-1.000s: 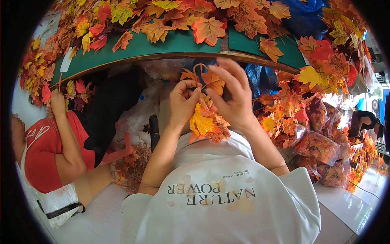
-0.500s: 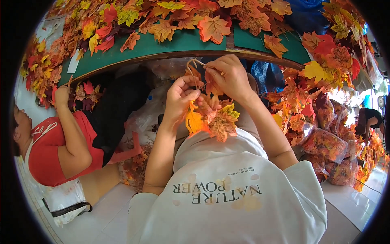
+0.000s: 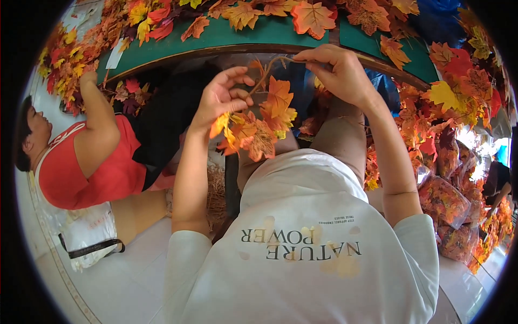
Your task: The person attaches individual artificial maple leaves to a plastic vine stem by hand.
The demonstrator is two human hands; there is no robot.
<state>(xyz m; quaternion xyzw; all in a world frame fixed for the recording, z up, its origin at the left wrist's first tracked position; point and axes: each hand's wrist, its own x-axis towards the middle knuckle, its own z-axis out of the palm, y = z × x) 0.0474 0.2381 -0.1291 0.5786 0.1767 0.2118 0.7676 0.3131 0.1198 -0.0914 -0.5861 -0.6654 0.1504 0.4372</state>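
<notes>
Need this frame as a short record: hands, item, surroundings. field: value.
left_hand: at the lower part of the brown stem, fingers loosely curled; grip unclear
right_hand: pinching the far end of the stem
stem: thin, brown, arched between the hands
leaf_cluster: orange and yellow, maple-shaped, below the stem in the picture
table: green top, loose leaves on it
co-worker: red top, at the picture's left
bagged leaves: clear bags, at the right

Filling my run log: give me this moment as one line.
right hand: pinching brown stem; left hand: at same stem, grip unclear; artificial maple leaves: bunched beside left hand; green-topped table: beyond hands
</notes>
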